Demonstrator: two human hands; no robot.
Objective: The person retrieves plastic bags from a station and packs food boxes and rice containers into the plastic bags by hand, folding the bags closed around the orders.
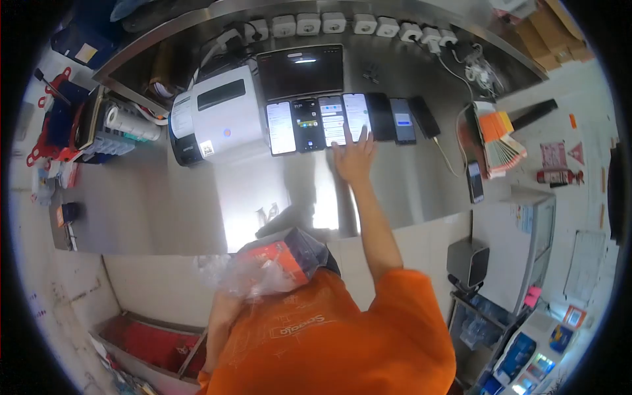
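Observation:
My right hand reaches over the metal counter with its fingers spread, the tips at the lower part of a lit phone in a row of several phones. Just left of it is another lit phone; a dark phone lies to its right. Against my body, at the counter's near edge, is a clear plastic bag with an orange and dark package in it. My left forearm comes up below the bag, and the bag hides my left hand's fingers.
A white label printer stands left of the phones, with a dark tablet behind them. White plug adapters line the back ledge. Cables, a card stack and another phone are at the right.

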